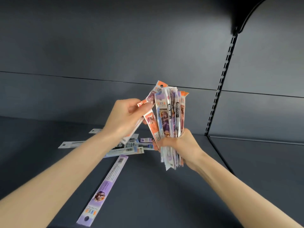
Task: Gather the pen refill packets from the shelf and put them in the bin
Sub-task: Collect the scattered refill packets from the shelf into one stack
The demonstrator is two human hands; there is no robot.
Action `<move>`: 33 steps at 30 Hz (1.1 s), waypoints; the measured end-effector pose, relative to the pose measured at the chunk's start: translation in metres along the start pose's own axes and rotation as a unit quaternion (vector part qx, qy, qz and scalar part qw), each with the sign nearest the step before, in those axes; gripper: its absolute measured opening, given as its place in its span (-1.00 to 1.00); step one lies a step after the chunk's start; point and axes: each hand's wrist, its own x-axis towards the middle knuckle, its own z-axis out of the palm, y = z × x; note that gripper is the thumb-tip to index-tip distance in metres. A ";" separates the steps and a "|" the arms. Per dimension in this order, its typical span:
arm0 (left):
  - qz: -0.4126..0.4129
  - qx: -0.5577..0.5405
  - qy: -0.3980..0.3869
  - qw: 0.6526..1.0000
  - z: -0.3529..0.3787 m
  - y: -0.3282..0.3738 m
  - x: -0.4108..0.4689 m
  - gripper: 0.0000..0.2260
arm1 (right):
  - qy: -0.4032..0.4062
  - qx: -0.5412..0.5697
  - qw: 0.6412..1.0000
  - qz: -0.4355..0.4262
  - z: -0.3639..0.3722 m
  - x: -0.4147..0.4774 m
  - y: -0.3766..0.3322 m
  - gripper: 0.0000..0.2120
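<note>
The right hand point(179, 145) grips an upright bundle point(171, 116), hang-holes up; the left hand point(123, 117) pinches one orange packet point(151, 96) tilted against it; on the shelf point(164, 195) one purple packet point(107, 185) lies hole-end nearest; perhaps six loose packets point(128, 148) overlap.

a bundle of packets point(171, 112) stands upright in the right hand point(179, 143), above the shelf point(164, 195). just to its left, the left hand point(125, 119) pinches one packet point(148, 102), tilted toward the bundle. beneath the left wrist a loose heap of packets point(125, 149) lies on the shelf, and a single packet point(105, 186) lies nearer, in front of it. a slotted rail point(218, 89) runs up the back wall point(115, 46) off to the right.
</note>
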 end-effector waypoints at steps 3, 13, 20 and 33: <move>-0.044 -0.061 0.026 0.997 0.007 -0.008 -0.007 -0.73 | 0.024 0.057 0.998 0.028 0.003 0.004 0.009 -0.84; -0.077 -0.114 -0.039 0.990 0.021 -0.039 -0.020 -0.91 | -0.031 0.136 0.990 0.002 0.002 0.002 0.022 -0.73; -0.020 -0.100 -0.101 0.990 0.023 -0.038 -0.021 -0.87 | -0.067 0.148 0.987 -0.018 0.007 0.004 0.031 -0.59; -0.039 -0.115 -0.255 0.959 0.047 -0.030 -0.006 -0.75 | -0.089 0.032 0.994 -0.047 0.014 0.001 0.030 -0.74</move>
